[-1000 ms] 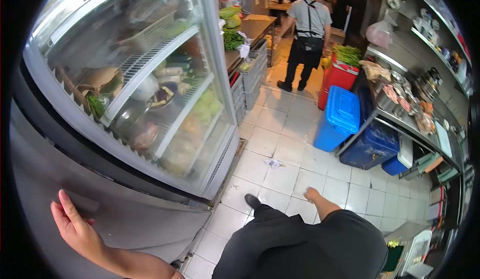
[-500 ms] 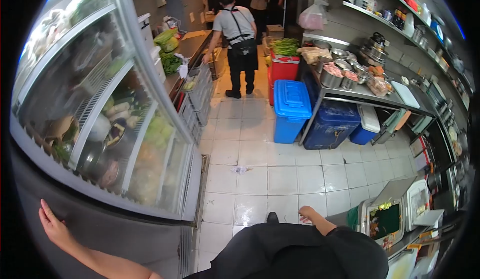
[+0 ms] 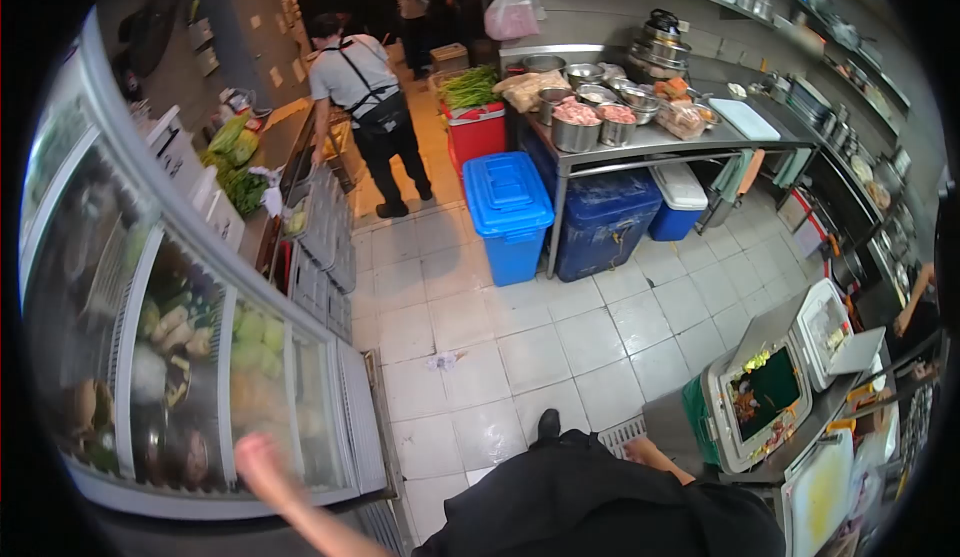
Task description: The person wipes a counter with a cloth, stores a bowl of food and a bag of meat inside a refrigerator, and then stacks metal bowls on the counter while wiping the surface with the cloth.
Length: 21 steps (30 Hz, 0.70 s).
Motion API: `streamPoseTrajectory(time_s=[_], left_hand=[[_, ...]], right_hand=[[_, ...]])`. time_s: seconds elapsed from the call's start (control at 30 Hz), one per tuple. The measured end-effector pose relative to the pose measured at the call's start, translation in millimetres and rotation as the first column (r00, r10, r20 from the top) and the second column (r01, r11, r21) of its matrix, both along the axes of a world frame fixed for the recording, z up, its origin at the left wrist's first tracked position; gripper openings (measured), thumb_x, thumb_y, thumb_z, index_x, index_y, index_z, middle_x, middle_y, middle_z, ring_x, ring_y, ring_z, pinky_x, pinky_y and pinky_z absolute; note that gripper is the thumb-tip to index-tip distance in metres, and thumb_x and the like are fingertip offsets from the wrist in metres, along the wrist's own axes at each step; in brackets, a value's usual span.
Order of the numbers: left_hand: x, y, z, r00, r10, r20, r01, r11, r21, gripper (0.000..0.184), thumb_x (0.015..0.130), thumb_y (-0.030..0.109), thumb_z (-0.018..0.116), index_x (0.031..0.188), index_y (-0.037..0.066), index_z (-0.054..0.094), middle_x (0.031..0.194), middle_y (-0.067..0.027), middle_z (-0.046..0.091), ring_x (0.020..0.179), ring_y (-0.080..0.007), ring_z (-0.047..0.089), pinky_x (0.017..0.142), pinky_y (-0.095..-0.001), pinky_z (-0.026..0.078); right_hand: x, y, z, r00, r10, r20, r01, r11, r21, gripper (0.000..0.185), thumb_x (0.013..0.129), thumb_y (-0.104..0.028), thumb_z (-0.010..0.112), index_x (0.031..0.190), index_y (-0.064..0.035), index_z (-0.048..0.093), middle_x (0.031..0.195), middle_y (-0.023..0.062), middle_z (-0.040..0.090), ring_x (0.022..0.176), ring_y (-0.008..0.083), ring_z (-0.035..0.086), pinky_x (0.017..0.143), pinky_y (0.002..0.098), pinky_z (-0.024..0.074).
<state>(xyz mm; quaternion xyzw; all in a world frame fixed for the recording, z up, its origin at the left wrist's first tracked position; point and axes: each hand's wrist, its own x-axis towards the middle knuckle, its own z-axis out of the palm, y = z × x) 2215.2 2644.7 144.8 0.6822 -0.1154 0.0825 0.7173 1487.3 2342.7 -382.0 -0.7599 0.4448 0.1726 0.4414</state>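
Note:
My left hand (image 3: 262, 462), smeared by motion, is in front of the lower part of a glass-door fridge (image 3: 345, 427). Whether it touches the glass I cannot tell, and its fingers are not distinct. Behind the glass, vegetables (image 3: 258, 342) and bowls sit on wire shelves. Low beside my black clothing (image 3: 600, 502), my right hand (image 3: 642, 451) hangs with nothing visible in it, its fingers loosely apart. Near it are a floor drain grate (image 3: 622, 435) and a bin with food scraps (image 3: 725, 452).
A co-worker (image 3: 362, 87) stands by grey crates (image 3: 325, 222) at the back left. A blue lidded bin (image 3: 508, 222) and a steel table (image 3: 690, 144) with pots of meat (image 3: 577, 129) stand ahead. At the right edge another person's arm (image 3: 915, 302) shows.
My view has turned to the right and the fridge has shifted left. My left hand has swung from the dark fridge base to before the glass. The co-worker is leaning toward the crates.

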Motion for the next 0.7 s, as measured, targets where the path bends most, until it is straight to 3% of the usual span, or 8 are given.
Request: streamPoseTrajectory(time_s=[0.07, 0.13, 0.17, 0.27, 0.4, 0.53, 0.6, 0.7], left_hand=[[-23, -98, -139, 0.657, -0.577, -0.485, 0.581, 0.798, -0.161, 0.028, 0.099, 0.033, 0.056, 0.114, 0.009, 0.06, 0.098, -0.0029, 0.064, 0.084, -0.018, 0.061, 0.072, -0.032, 0.052], [-76, -171, -264, 0.686, -0.69, -0.23, 0.226, -0.099, 0.969, 0.046, 0.088, 0.038, 0.07, 0.124, 0.01, 0.061, 0.113, -0.013, 0.067, 0.101, -0.026, 0.066, 0.086, -0.0415, 0.053], [-114, -206, -274, 0.41, -0.892, -0.192, 0.256, -0.089, 0.962, 0.051, 0.083, 0.038, 0.075, 0.126, 0.013, 0.062, 0.113, -0.0165, 0.067, 0.103, -0.0303, 0.065, 0.089, -0.0432, 0.051], [-176, -297, -346, 0.091, -0.71, -0.698, 0.896, -0.248, 0.369, 0.049, 0.085, 0.034, 0.072, 0.126, 0.008, 0.063, 0.108, -0.0148, 0.069, 0.104, -0.0298, 0.066, 0.088, -0.039, 0.051], [-166, -391, -366, -0.085, -0.667, -0.741, 0.649, -0.601, 0.466, 0.045, 0.086, 0.032, 0.07, 0.123, 0.007, 0.063, 0.103, -0.0134, 0.07, 0.095, -0.0287, 0.068, 0.081, -0.0398, 0.053], [-97, -470, -352, -0.565, -0.824, 0.036, 0.466, -0.283, 0.838, 0.042, 0.087, 0.031, 0.068, 0.121, 0.006, 0.063, 0.099, -0.0119, 0.07, 0.087, -0.0276, 0.07, 0.075, -0.0407, 0.055], [-107, -524, -352, 0.513, -0.228, -0.827, 0.739, -0.372, 0.561, 0.035, 0.089, 0.03, 0.064, 0.115, 0.007, 0.062, 0.089, -0.0113, 0.068, 0.069, -0.0289, 0.07, 0.057, -0.0448, 0.055], [-113, -607, -350, 0.476, -0.239, -0.846, 0.79, -0.307, 0.531, 0.032, 0.09, 0.03, 0.062, 0.113, 0.008, 0.058, 0.083, -0.0117, 0.064, 0.061, -0.0288, 0.068, 0.045, -0.0432, 0.05]], right_hand=[[-27, 24, 9, 0.96, -0.009, -0.28, -0.007, 0.998, -0.057, 0.062, 0.092, -0.06, 0.053, 0.119, -0.0057, 0.064, 0.105, 0.0167, 0.072, 0.102, 0.036, 0.067, 0.083, 0.057, 0.0517], [-24, 36, 4, 0.757, -0.47, -0.455, 0.593, 0.786, 0.175, 0.068, 0.093, -0.065, 0.048, 0.124, -0.0062, 0.062, 0.109, 0.0152, 0.071, 0.102, 0.0367, 0.066, 0.083, 0.0573, 0.0516], [-26, 40, 8, 0.349, -0.639, -0.686, 0.937, 0.23, 0.262, 0.075, 0.093, -0.07, 0.042, 0.128, -0.0066, 0.06, 0.114, 0.0138, 0.07, 0.103, 0.0373, 0.066, 0.083, 0.0575, 0.0514], [-22, 2, 76, 0.398, -0.856, -0.329, 0.883, 0.261, 0.389, 0.063, 0.097, -0.059, 0.041, 0.125, -0.0069, 0.062, 0.114, 0.0124, 0.069, 0.098, 0.0358, 0.066, 0.082, 0.0567, 0.0524], [-4, -79, 85, 0.669, -0.737, -0.095, 0.726, 0.676, -0.127, 0.037, 0.08, -0.013, 0.061, 0.115, -0.0152, 0.069, 0.1, 0.012, 0.071, 0.074, 0.0244, 0.07, 0.068, 0.0441, 0.0559], [17, -204, 157, 0.565, -0.825, 0.019, 0.807, 0.556, 0.199, 0.046, 0.082, -0.012, 0.053, 0.126, -0.0171, 0.065, 0.087, 0.0104, 0.072, 0.082, 0.0214, 0.069, 0.071, 0.0371, 0.0561], [18, -255, 195, 0.677, -0.71, 0.192, 0.731, 0.679, -0.064, 0.044, 0.085, -0.014, 0.051, 0.127, -0.0161, 0.064, 0.093, 0.0092, 0.073, 0.085, 0.0185, 0.069, 0.075, 0.0325, 0.0554], [14, -321, 289, 0.5, -0.767, 0.402, 0.815, 0.574, 0.08, 0.041, 0.09, -0.02, 0.054, 0.13, -0.0114, 0.061, 0.111, 0.0082, 0.07, 0.093, 0.0185, 0.068, 0.081, 0.0327, 0.0543]])
